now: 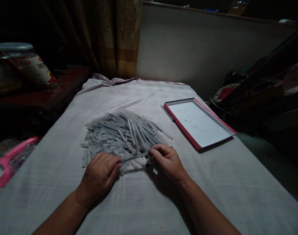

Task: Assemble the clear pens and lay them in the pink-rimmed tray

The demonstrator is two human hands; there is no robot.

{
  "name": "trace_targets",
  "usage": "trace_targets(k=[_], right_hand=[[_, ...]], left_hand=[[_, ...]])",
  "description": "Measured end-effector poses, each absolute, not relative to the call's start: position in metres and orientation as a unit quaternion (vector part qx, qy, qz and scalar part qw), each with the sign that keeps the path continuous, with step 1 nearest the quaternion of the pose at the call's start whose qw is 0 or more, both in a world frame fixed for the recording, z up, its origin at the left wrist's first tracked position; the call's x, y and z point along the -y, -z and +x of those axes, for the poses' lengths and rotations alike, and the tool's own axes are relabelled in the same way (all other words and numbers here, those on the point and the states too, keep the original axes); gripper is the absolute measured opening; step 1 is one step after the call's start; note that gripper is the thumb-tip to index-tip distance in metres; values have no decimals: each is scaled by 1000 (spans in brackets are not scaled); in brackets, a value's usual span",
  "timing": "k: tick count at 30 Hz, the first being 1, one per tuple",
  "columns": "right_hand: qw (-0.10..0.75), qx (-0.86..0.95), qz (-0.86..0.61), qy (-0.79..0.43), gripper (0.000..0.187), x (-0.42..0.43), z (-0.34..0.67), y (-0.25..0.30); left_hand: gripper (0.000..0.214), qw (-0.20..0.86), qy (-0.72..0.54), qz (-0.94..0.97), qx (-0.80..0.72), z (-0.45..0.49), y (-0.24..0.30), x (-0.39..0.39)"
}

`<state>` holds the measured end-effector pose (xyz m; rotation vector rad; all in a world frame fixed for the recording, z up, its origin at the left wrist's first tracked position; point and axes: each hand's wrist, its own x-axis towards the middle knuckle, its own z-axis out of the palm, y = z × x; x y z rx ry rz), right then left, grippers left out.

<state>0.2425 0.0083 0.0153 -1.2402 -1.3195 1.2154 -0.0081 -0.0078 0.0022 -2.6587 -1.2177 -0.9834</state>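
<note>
My left hand [101,171] is closed around one end of a slim, greyish translucent pen [134,158]. At its other end, the thumb and fingers of my right hand [167,160] pinch it near a dark tip. The pen is held almost level, tilted slightly up to the right, just in front of a heap of similar clear pen barrels [114,130]. Short cap-like pieces lie on the heap's left side, and a few thin dark rods show among the barrels. My fingers hide both ends of the held pen in part.
A shallow box lid [205,124] with red sides and a white inside lies right of the heap, a single pen [167,113] along its left edge. A pale checked cloth [149,209] covers the surface. A plastic jar [28,63] stands at far left, above a pink plastic object [13,160].
</note>
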Motion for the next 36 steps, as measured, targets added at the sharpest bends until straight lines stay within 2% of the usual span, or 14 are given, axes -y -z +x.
trace_targets(k=[3, 6, 14, 19, 24, 28, 36], right_hand=[[456, 538, -495, -507, 16, -7, 244, -18], [455, 534, -491, -516, 17, -6, 246, -19], [440, 574, -503, -473, 9, -6, 250, -18], [441, 561, -494, -497, 18, -6, 252, -19], [426, 557, -504, -505, 11, -7, 253, -19], [430, 543, -493, -526, 20, -8, 253, -19], [413, 563, -494, -518, 14, -9, 254, -18]], left_hand=[[17, 28, 315, -862, 395, -8, -2, 7], [17, 29, 311, -865, 394, -7, -3, 7], [20, 56, 300, -873, 380, -5, -4, 7], [19, 63, 297, -876, 375, -4, -6, 7], [19, 71, 292, -876, 377, -3, -7, 7], [20, 72, 293, -876, 377, -3, -7, 7], [19, 70, 298, -875, 375, -3, -6, 6]])
